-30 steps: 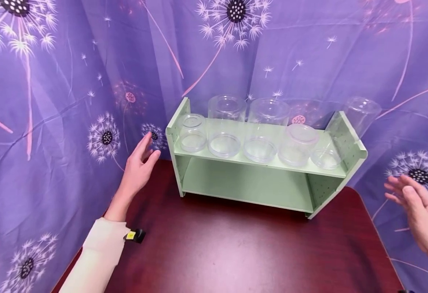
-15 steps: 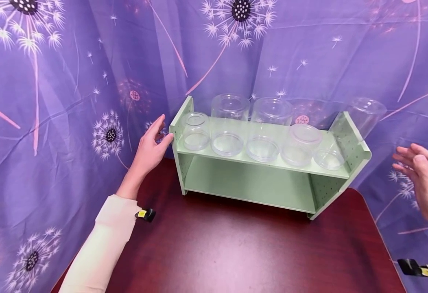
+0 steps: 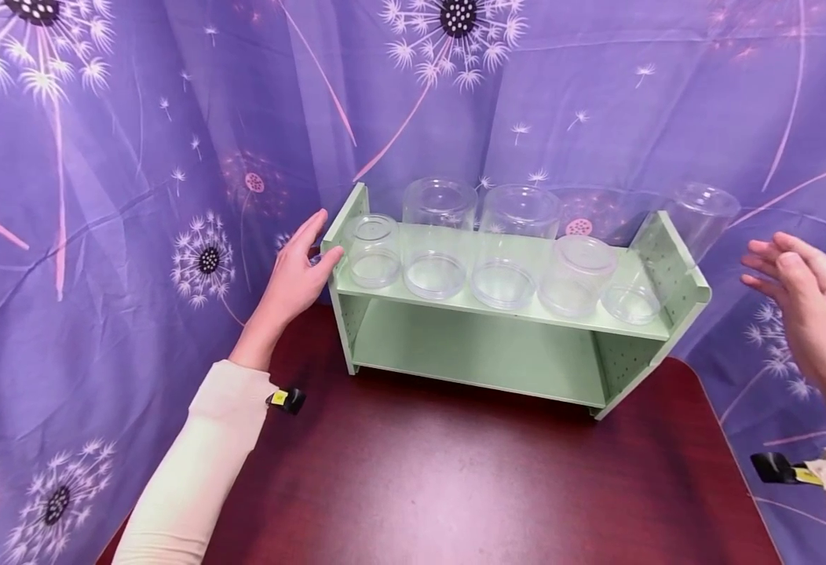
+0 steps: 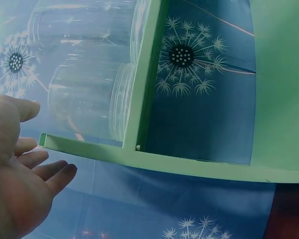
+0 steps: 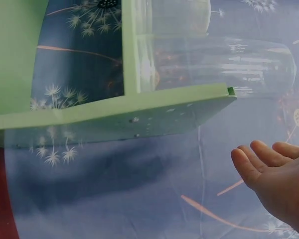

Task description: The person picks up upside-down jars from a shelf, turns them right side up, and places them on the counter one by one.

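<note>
From my remote station I count three tall clear jars (image 3: 440,243) and two short clear jars (image 3: 374,253) across centre right, one green two-tier shelf (image 3: 469,353) mid-frame, one dark-red table (image 3: 441,486) below, one left hand (image 3: 296,275) centre-left, one right hand (image 3: 819,310) far right.

One yellow label (image 3: 280,398) wristward of the left fingers (image 3: 308,231), another yellow label (image 3: 807,475) wristward of the right fingers (image 3: 805,253): both too small to read.

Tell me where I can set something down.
Free: the table in front of the green rack, and the rack's lower shelf between its side panels. Crowded: the upper shelf, where five clear containers stand in a row.
</note>
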Available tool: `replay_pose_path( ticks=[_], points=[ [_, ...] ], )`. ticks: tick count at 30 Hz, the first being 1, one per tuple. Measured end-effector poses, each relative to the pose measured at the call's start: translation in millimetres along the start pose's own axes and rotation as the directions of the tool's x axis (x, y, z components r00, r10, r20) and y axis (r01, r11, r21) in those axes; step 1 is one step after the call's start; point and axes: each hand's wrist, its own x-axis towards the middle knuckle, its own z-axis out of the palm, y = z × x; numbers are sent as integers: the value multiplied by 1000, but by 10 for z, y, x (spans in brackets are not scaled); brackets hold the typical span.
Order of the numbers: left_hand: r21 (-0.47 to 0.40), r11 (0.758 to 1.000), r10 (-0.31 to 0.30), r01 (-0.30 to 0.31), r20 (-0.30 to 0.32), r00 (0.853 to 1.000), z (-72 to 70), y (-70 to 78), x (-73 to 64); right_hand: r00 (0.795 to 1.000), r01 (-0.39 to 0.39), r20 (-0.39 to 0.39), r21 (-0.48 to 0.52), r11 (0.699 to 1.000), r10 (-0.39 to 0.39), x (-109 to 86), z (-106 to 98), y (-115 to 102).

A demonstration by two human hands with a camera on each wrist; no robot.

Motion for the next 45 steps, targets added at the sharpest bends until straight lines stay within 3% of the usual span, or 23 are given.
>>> replay_pose_path(
  ticks=[8, 15, 22, 27, 31, 45],
  points=[
    [86, 996, -1, -2, 32, 999, 26, -14, 11, 999, -47, -23, -93, 995, 45, 136, 117, -15],
    [103, 995, -7, 2, 51, 999, 75, -18, 22, 994, -94, -72, -286, 954, 77, 224, 208, -23],
    [118, 993, -7, 2, 44, 999, 66, -12, 21, 987, -145, -111, -243, 959, 121, 318, 308, 27],
    [130, 991, 2, -7, 40, 999, 83, -16, 17, 982, -177, -120, -317, 932, 146, 363, 347, 87],
    [148, 989, 10, -14, 31, 999, 98, -20, 13, 980, -188, -128, -316, 930, 155, 394, 378, 116],
    [154, 988, 17, -20, 18, 1000, 85, -28, 15, 983, -185, -64, -292, 938, 174, 503, 480, 189]
  ],
)
